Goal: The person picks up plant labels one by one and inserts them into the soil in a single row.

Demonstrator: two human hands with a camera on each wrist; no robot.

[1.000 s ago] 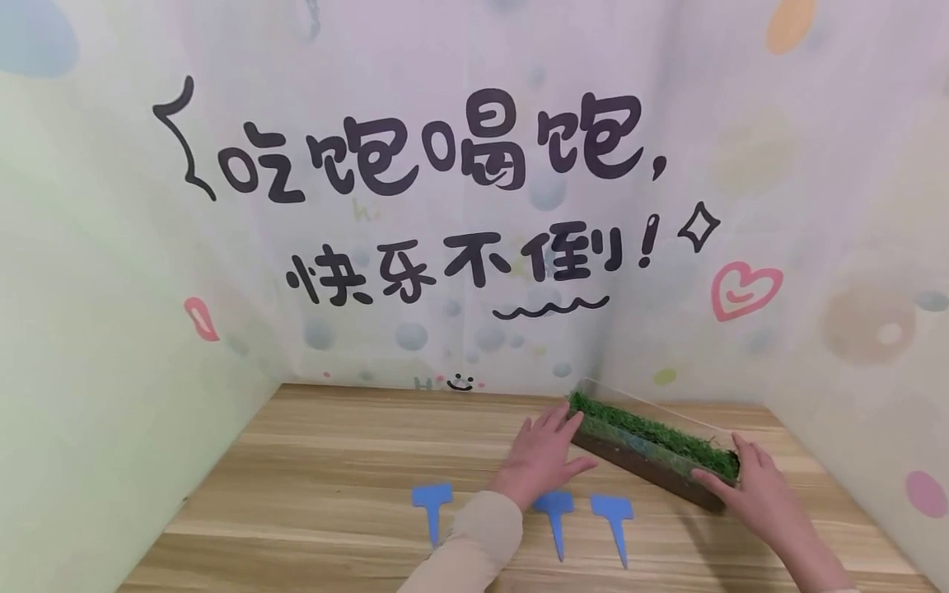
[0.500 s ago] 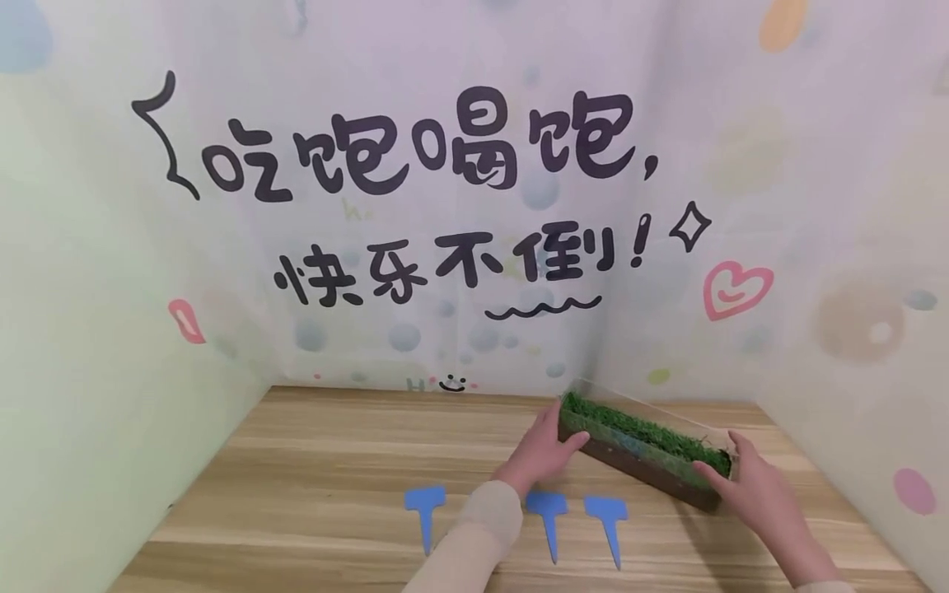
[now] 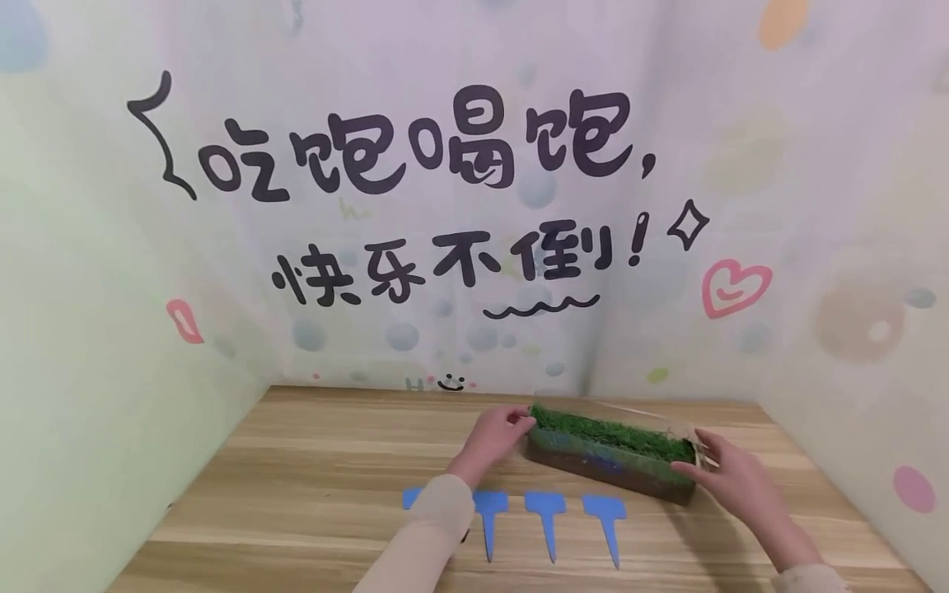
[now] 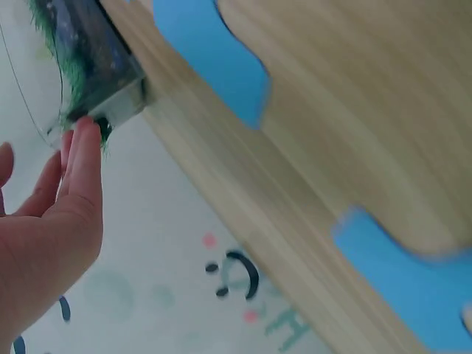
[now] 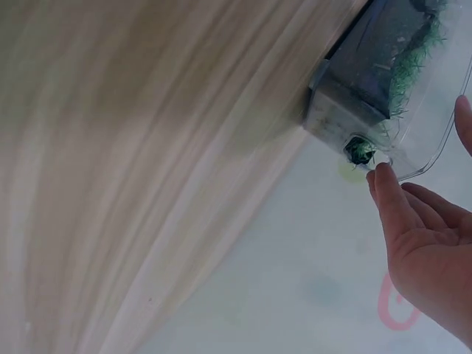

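A long, clear planter box (image 3: 615,468) with green grass on top and a dark lower layer sits at a slant toward the back right. My left hand (image 3: 491,441) holds its left end, thumb by the front corner. At the other end my right hand (image 3: 745,487) grips the corner, with thumb in front and fingers behind. In the left wrist view, fingertips meet the planter box (image 4: 110,70) at its end wall. A round hole with grass shows in the end of the planter box (image 5: 361,81) in the right wrist view, right by the fingertips.
Several blue T-shaped plant labels (image 3: 547,504) lie in a row in front of the box; my left sleeve (image 3: 430,527) covers part of one. Behind the wooden table (image 3: 334,428) hangs a printed cloth wall (image 3: 415,346) with black lettering.
The planter box has moved left and turned closer to parallel with the back edge. Both hands have moved left with it; the left hand has shifted from its front to its left end.
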